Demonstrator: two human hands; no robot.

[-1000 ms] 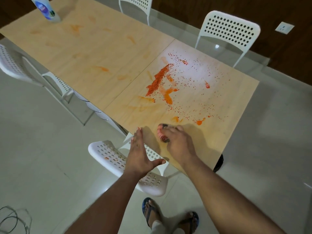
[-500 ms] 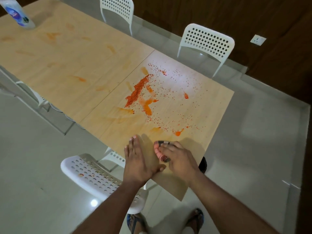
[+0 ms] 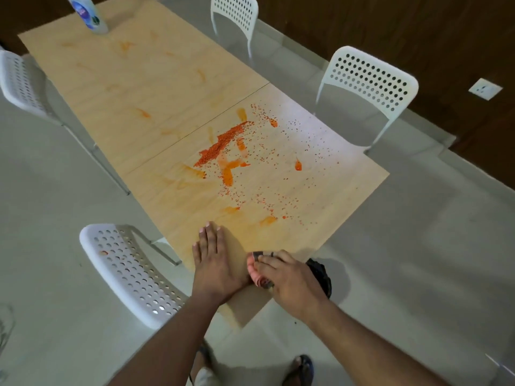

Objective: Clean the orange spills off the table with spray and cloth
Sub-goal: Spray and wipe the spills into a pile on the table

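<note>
At the near corner of the counter the right hand is curled over a bunched cloth, pinkish with dark stripes, pressing it to the wood. The left hand lies flat just beside it, fingers straight and together, palm on the surface and holding nothing.

The cloth looks soft and light, likely damp. It should fold to any shape, so a grip across the top of the bundle with the palm bearing down seems the sensible hold. A loose edge would likely just drag.

The orange spill sits further up the counter, near its middle: a thick granular heap, wet smears beside it, and fine grains scattered to the right. I judge the grains loose enough to roll and skid ahead of the cloth, so they are better gathered than scrubbed. Fainter orange streaks mark the far half.

The spray bottle stands upright at the far left end, well apart from both hands. It looks like smooth plastic, probably light, best taken round its body.
</note>
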